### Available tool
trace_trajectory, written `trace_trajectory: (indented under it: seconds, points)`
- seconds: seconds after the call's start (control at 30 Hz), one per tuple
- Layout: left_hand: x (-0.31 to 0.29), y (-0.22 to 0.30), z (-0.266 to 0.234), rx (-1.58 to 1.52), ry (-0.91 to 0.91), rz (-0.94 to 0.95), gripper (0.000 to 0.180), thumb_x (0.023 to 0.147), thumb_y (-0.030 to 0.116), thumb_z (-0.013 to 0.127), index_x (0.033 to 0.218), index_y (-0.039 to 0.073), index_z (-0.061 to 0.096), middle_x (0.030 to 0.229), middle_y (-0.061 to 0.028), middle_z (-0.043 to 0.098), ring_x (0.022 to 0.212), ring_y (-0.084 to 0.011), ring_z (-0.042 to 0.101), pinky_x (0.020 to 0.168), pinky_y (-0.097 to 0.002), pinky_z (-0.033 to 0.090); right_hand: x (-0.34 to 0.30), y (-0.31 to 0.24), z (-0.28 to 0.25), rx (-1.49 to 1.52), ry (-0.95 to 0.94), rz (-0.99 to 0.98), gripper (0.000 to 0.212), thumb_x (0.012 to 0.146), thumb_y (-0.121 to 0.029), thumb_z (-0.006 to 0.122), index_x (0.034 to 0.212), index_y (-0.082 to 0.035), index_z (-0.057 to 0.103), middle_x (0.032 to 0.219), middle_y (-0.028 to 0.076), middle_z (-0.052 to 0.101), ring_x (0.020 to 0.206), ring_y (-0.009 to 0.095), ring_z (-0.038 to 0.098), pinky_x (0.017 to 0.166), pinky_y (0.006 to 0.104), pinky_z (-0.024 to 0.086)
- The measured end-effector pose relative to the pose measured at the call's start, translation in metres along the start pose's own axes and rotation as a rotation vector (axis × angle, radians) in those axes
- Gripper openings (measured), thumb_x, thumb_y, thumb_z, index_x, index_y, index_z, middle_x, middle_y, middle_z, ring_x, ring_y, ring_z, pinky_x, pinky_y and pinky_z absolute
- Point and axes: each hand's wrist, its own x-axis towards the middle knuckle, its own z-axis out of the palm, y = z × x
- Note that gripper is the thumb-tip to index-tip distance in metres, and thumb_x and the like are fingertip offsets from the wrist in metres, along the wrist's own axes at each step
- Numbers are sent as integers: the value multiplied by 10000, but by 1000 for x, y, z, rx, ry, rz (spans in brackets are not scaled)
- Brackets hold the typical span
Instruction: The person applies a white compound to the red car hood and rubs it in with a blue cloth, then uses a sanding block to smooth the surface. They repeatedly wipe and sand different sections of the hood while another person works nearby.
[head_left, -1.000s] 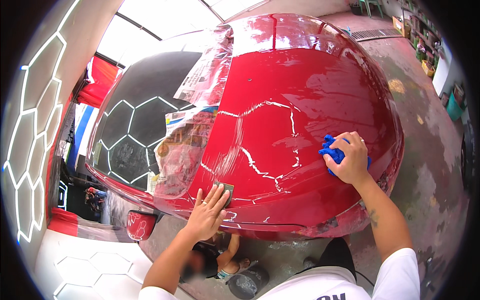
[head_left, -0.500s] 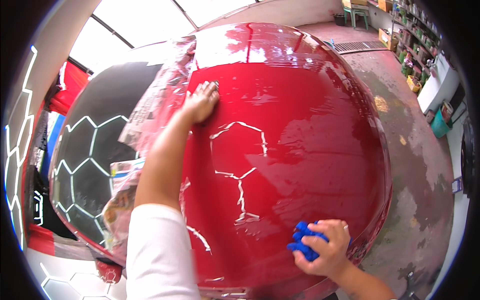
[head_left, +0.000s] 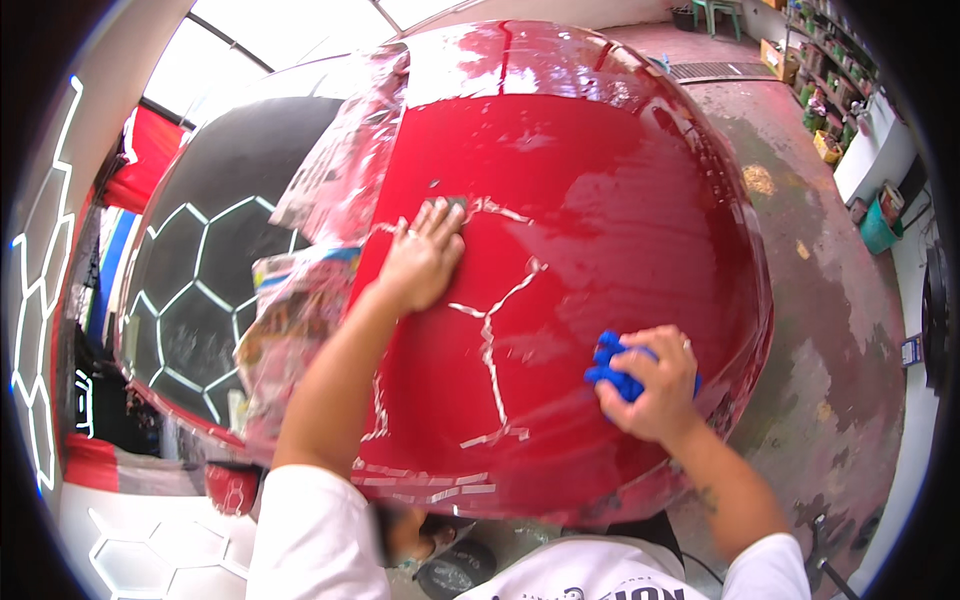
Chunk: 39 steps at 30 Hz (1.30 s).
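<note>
My left hand (head_left: 425,262) lies flat on a wet, glossy red car panel (head_left: 560,170), its fingers stretched away from me. A small dark grey sheet, which looks like sandpaper (head_left: 457,203), peeks out beneath the fingertips; the palm hides the rest. Farther right and nearer to me, my right hand (head_left: 655,385) is closed around a bunched blue cloth (head_left: 615,370), just over the panel. White hexagonal lines, seemingly light reflections, run broken across the red paint between both hands.
Crumpled masking paper (head_left: 310,300) and plastic border the panel's left side, beside a dark glossy surface (head_left: 265,150). Shelves (head_left: 835,60), a teal bucket (head_left: 880,228) and a blotched floor (head_left: 830,330) lie to the right. A dark round object (head_left: 457,572) is below the near edge.
My left hand has slid toward me over the red panel with the dark sheet under it. My right hand has shifted a little farther away, still holding the blue cloth. The view has tilted down.
</note>
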Motion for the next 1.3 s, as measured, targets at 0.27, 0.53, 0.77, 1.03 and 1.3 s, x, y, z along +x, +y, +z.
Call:
trace_trajectory:
  seconds: [0.27, 0.53, 0.77, 1.03, 1.3]
  points:
    - [-339, 75, -24, -107, -140, 34, 628, 1195, 369, 435, 1769, 113, 414, 1863, -201, 309, 1751, -406, 206, 1395, -634, 103, -6, -1, 4, -45, 48, -7, 277, 741, -284, 917, 915, -134, 762, 1067, 54, 743, 1037, 312, 687, 896, 499, 542]
    - [-208, 55, -7, -57, -64, 73, 650, 1209, 398, 393, 1790, 108, 358, 1875, -191, 282, 1756, -385, 198, 1395, -652, 48, -2, -3, 1, -40, 27, 4, 273, 725, -279, 904, 899, -130, 754, 1071, 91, 742, 1036, 333, 692, 881, 513, 541]
    - [141, -15, 0, 74, 16, -32, 694, 1212, 503, 325, 1791, 120, 323, 1898, -143, 234, 1758, -382, 187, 1380, -720, 161, 2, 2, 0, 34, -50, 24, 312, 660, -347, 939, 889, -209, 779, 1123, 53, 734, 1017, 299, 707, 859, 482, 526]
    - [323, -37, 4, -5, 23, -254, 1027, 1102, 850, 270, 1818, 114, 252, 1906, -156, 191, 1768, -355, 146, 1418, -624, 83, 1, 8, -5, 57, -75, 48, 334, 662, -414, 948, 921, -239, 830, 1134, 18, 780, 1021, 269, 732, 847, 449, 534]
    - [21, 37, -2, -64, -20, 60, 1007, 1142, 755, 374, 1797, 0, 253, 1881, -257, 202, 1768, -386, 124, 1432, -523, 94, -1, 5, 0, 4, 4, 21, 292, 691, -319, 926, 883, -163, 772, 1107, 86, 743, 1027, 326, 702, 869, 505, 543]
